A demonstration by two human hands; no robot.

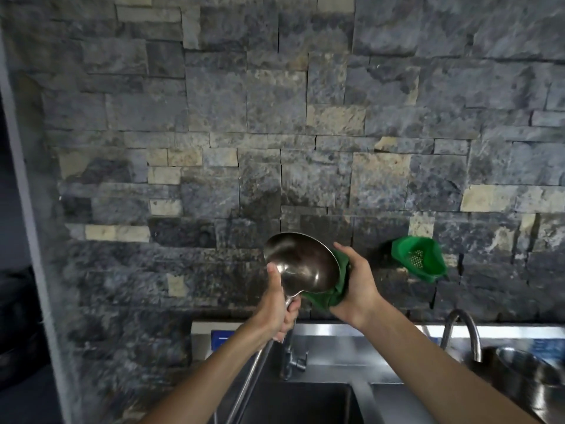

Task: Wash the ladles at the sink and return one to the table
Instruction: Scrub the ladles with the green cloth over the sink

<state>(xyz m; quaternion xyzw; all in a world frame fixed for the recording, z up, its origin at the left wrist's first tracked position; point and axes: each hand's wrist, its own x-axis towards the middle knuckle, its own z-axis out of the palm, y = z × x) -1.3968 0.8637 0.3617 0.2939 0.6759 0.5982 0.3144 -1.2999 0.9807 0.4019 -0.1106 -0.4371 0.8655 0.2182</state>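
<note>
Scrubbing ladle (301,264) with green cloth (331,293)

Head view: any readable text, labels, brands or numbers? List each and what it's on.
None can be read.
Blue label on the steel sink unit, behind the left hand: too blurred to tell if it bears print.
Blue patch at the sink's right edge: blurred, unreadable.
Ladle, green cloth, green strainer on the stone wall: no marks visible.

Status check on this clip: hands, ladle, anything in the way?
Left hand grips ladle at handle. Right hand presses green cloth against bowl's back. Held above sink; nothing blocking.
</note>
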